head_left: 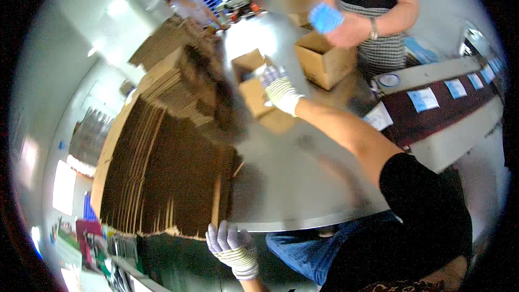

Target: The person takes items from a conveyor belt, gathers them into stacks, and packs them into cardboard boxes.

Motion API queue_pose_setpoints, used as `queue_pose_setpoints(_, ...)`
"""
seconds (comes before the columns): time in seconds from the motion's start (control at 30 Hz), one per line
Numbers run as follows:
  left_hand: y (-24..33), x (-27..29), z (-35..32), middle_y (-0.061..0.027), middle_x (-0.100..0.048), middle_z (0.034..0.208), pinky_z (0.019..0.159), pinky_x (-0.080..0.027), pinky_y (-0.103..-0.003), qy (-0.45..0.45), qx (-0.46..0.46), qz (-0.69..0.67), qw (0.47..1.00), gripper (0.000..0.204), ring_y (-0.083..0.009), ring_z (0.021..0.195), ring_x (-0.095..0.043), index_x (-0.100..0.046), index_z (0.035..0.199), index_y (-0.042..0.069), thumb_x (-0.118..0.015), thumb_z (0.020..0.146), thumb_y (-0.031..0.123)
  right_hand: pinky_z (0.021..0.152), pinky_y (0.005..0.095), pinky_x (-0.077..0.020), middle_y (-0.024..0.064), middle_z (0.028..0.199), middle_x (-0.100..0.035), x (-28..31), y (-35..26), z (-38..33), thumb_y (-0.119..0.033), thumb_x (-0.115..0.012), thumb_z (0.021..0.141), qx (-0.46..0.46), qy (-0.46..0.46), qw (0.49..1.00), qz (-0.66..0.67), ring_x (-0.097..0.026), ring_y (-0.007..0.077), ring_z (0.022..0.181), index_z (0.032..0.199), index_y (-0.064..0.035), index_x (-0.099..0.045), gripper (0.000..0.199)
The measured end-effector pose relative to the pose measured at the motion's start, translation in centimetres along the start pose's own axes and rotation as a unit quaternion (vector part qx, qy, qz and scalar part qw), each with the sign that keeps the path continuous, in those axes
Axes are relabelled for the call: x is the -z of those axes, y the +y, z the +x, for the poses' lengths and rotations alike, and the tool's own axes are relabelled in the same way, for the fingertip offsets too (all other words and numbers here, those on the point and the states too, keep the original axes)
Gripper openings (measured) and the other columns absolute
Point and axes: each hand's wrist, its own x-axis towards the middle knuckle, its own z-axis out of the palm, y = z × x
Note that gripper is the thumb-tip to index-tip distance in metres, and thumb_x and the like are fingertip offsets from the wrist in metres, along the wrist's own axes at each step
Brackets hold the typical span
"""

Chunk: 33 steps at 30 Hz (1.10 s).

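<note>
My right hand (281,89), in a striped knit glove, reaches far across the metal table to a small open cardboard box (254,97). It lies over the box's right side; its fingers are blurred, so their grip is unclear. Inside that box the contents are too smeared to make out. At the table's near edge my left hand (233,249), gloved likewise, has its fingers stretched upward and a little apart. It is nearest the lower end of a large stack of flat cardboard boxes (162,167), and nothing shows in it.
Across the table a co-worker's hand (348,28) holds blue packets (325,18) above another open carton (324,65). On the right, a dark conveyor belt (403,124) carries several blue-and-white packets (423,99). Another person (194,11) stands at the far end.
</note>
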Motion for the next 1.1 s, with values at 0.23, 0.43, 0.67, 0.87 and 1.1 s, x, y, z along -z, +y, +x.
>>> queue_pose_setpoints(0.23,-9.3,5.9,6.8,-0.0100,-0.049,0.129,0.104,-0.036,-0.052,0.094,-0.017,0.212,0.973,0.035,-0.0365,0.128,-0.039,-0.051,0.112,0.014,-0.058,0.079,0.007,0.112,0.0502,-0.0205,0.0240,0.147,-0.028,-5.3,-3.2,-15.1,-0.054,-0.054,0.085,0.176,-0.144,0.971,0.073,-0.024,0.0395,0.137,0.139,0.0011,-0.034,0.080)
queue_pose_setpoints(0.43,-18.7,7.0,14.6,-0.0106,-0.048,0.133,0.107,-0.034,-0.047,0.101,0.091,0.356,0.925,0.053,-0.0325,0.127,-0.039,-0.042,0.135,0.017,-0.061,0.086,0.023,0.112,0.0491,-0.0197,0.0185,0.145,-0.033,-13.6,-2.8,-24.5,-0.056,-0.040,0.090,0.149,-0.123,0.980,0.045,-0.029,0.0357,0.135,0.138,-0.0054,-0.038,0.070)
queue_pose_setpoints(0.67,-20.3,5.0,16.7,-0.0234,-0.057,0.111,0.090,-0.044,-0.045,-0.009,0.223,0.224,0.949,0.033,-0.0396,0.106,-0.054,-0.055,0.117,0.003,-0.059,0.089,0.021,0.112,0.0494,-0.0210,0.0225,0.145,-0.031,-9.9,-1.7,-24.0,-0.060,-0.042,0.089,0.151,-0.222,0.950,0.163,-0.026,0.0373,0.137,0.142,-0.0034,-0.031,0.078)
queue_pose_setpoints(0.87,-28.9,3.5,14.3,-0.0219,-0.056,0.120,0.094,-0.045,-0.038,0.067,0.253,0.064,0.963,0.033,-0.0327,0.104,-0.057,-0.055,0.121,0.001,-0.057,0.090,0.010,0.063,0.0263,-0.0408,-0.0008,0.071,-0.050,2.1,5.0,0.3,-0.058,-0.031,0.096,-0.136,0.033,0.661,0.737,-0.046,0.0141,0.062,0.089,-0.0100,-0.056,0.054)
queue_pose_setpoints(1.1,-24.6,5.7,14.7,-0.0161,-0.058,0.116,0.094,-0.044,-0.036,0.062,0.269,0.118,0.954,0.029,-0.0270,0.105,-0.054,-0.061,0.111,0.000,-0.061,0.083,0.001,0.078,0.0298,-0.0465,0.0064,0.102,-0.063,6.0,0.2,-8.1,-0.051,-0.048,0.094,0.049,0.052,0.706,0.705,-0.055,0.0130,0.087,0.112,-0.0066,-0.058,0.049)
